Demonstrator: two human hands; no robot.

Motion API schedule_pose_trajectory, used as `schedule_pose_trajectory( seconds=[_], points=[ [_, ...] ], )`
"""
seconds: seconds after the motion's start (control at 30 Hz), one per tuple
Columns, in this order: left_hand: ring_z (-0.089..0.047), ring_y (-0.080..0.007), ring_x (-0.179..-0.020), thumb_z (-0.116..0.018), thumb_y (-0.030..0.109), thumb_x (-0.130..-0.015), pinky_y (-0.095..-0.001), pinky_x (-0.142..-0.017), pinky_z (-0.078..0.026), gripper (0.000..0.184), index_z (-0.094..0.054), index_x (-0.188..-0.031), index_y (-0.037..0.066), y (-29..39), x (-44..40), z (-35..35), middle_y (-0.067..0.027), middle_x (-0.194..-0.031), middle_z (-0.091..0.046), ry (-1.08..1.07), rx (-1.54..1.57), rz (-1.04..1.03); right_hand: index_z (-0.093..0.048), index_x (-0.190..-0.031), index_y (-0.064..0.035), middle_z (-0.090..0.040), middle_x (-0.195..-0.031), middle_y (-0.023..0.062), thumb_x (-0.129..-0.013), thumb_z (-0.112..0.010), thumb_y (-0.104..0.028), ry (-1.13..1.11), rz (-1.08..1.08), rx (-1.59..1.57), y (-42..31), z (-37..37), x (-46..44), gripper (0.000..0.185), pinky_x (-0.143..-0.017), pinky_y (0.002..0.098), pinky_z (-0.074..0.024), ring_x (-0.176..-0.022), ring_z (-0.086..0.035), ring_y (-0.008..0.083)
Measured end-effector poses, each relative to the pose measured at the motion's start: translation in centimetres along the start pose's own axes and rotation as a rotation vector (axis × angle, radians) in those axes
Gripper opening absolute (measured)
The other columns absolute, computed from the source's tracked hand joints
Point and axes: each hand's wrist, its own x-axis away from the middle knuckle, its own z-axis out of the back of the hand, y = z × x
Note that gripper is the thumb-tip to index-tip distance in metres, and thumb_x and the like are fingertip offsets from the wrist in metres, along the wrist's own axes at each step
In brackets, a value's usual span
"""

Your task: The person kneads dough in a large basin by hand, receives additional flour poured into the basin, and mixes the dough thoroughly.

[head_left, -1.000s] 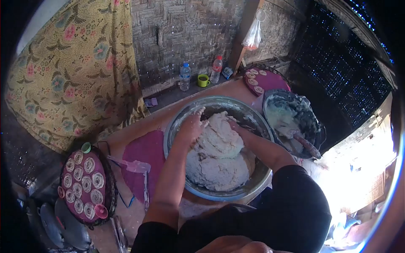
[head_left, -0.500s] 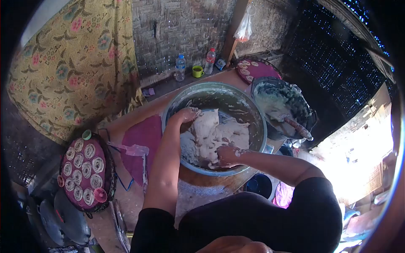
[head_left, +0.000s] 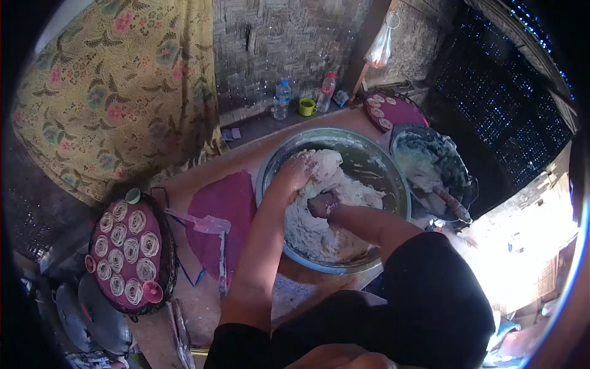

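Observation:
Pale, lumpy dough (head_left: 313, 227) fills much of a large round metal basin (head_left: 393, 184). My left hand (head_left: 296, 174) is wrapped round a raised lump of dough at the basin's upper left. Near the middle, my right hand (head_left: 322, 204) presses into the dough, its fingers partly sunk in it and hidden. The basin's upper right inner wall shows smears of dough.
Right of the basin stands a dark pot (head_left: 424, 154) with a stick (head_left: 452, 206) in it. A tray of coiled strands (head_left: 131, 251) lies left, another tray (head_left: 399, 112) behind. Bottles (head_left: 282, 100) and a green cup (head_left: 306, 107) stand by the wall.
The dough has gone from one large mound to a spread, folded mass. My right hand has moved from its far side to the middle, and my left hand now grips a lump.

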Motion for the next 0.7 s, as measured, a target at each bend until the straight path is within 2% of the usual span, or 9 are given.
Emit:
schedule_pose_trajectory(
  seconds=[0.07, 0.2, 0.3, 0.33, 0.4, 0.53, 0.57, 0.6, 0.7],
  points=[
    [-0.039, -0.0336, -0.116, -0.046, 0.034, -0.084, -0.0385, -0.098, -0.030, 0.048, -0.042, -0.124, 0.006, 0.6, 0.3, 0.4, -0.0204, -0.125, -0.041, 0.012, -0.020, 0.012, -0.062, -0.086, -0.0077, -0.062, -0.075, 0.0129, -0.066, -0.056, -0.023, 0.098, 0.042, 0.217, -1.1, 1.8, 0.3, 0.026, -0.065, 0.0368, -0.0472, -0.070, -0.061, 0.0278],
    [-0.043, -0.0328, -0.112, -0.050, 0.029, -0.082, -0.0381, -0.095, -0.034, 0.048, -0.042, -0.123, 0.006, 0.3, 0.6, 0.4, -0.0191, -0.122, -0.045, 0.119, 0.042, -0.007, -0.064, -0.073, -0.0071, -0.062, -0.071, 0.0144, -0.062, -0.059, -0.020, -0.222, -0.073, -0.030, -1.7, 3.2, 1.4, 0.017, -0.067, 0.0394, -0.0475, -0.069, -0.060, 0.0303],
    [-0.044, -0.0331, -0.111, -0.051, 0.030, -0.082, -0.0386, -0.094, -0.035, 0.048, -0.042, -0.123, 0.006, 0.9, 0.7, 1.2, -0.0197, -0.121, -0.045, 0.124, -0.060, 0.018, -0.064, -0.076, -0.0068, -0.061, -0.071, 0.0138, -0.064, -0.060, -0.020, -0.288, 0.262, 0.202, 0.7, 0.0, 2.2, 0.019, -0.071, 0.0409, -0.0467, -0.073, -0.059, 0.0309],
    [-0.044, -0.0330, -0.111, -0.051, 0.031, -0.082, -0.0387, -0.094, -0.035, 0.049, -0.042, -0.123, 0.007, 1.1, 0.9, 1.3, -0.0198, -0.121, -0.045, 0.109, -0.065, 0.007, -0.062, -0.081, -0.0042, -0.060, -0.081, 0.0134, -0.067, -0.058, -0.013, 0.054, 0.358, 0.058, 1.2, 1.3, 5.7, 0.017, -0.072, 0.0377, -0.0462, -0.078, -0.059, 0.0278],
    [-0.045, -0.0328, -0.111, -0.051, 0.032, -0.082, -0.0388, -0.094, -0.035, 0.049, -0.042, -0.123, 0.007, 1.0, 0.0, 1.1, -0.0200, -0.120, -0.046, 0.093, -0.054, -0.010, -0.060, -0.088, -0.0057, -0.059, -0.087, 0.0128, -0.073, -0.055, -0.018, 0.368, 0.406, -0.329, 7.1, 1.4, 10.2, 0.019, -0.074, 0.0402, -0.0446, -0.082, -0.057, 0.0268],
    [-0.046, -0.0318, -0.109, -0.053, 0.035, -0.080, -0.0380, -0.093, -0.036, 0.054, -0.042, -0.122, 0.002, 1.5, -3.0, 0.7, -0.0207, -0.117, -0.048, 0.067, -0.030, -0.070, -0.057, -0.095, -0.0130, -0.056, -0.085, 0.0077, -0.082, -0.048, -0.036, 0.177, -0.683, -1.346, 11.0, 2.5, 14.4, 0.028, -0.077, 0.0430, -0.0422, -0.079, -0.055, 0.0239],
    [-0.046, -0.0316, -0.110, -0.053, 0.035, -0.080, -0.0374, -0.094, -0.035, 0.054, -0.042, -0.122, 0.002, 2.3, -3.6, 1.6, -0.0207, -0.118, -0.048, -0.033, 0.044, -0.066, -0.055, -0.100, -0.0096, -0.056, -0.093, 0.0093, -0.083, -0.044, -0.038, 0.306, -0.827, -1.727, 13.3, 0.0, 13.5, 0.035, -0.078, 0.0417, -0.0427, -0.085, -0.054, 0.0240],
    [-0.045, -0.0314, -0.110, -0.054, 0.035, -0.080, -0.0368, -0.094, -0.035, 0.054, -0.042, -0.121, 0.001, 2.5, -4.2, 2.0, -0.0207, -0.119, -0.047, -0.128, 0.116, -0.063, -0.053, -0.104, -0.0063, -0.056, -0.100, 0.0109, -0.085, -0.040, -0.040, 0.449, -0.959, -2.105, 15.3, -2.2, 12.4, 0.041, -0.079, 0.0404, -0.0432, -0.090, -0.054, 0.0241],
    [-0.045, -0.0310, -0.110, -0.054, 0.030, -0.081, -0.0364, -0.094, -0.035, 0.048, -0.045, -0.119, 0.004, 0.3, -5.5, 1.5, -0.0205, -0.118, -0.047, 0.091, 0.030, -0.172, -0.051, -0.107, -0.0066, -0.057, -0.096, 0.0094, -0.085, -0.032, -0.048, 0.359, -0.822, -1.923, 18.4, -5.8, 8.3, 0.050, -0.076, 0.0415, -0.0444, -0.084, -0.055, 0.0235]
  ],
)
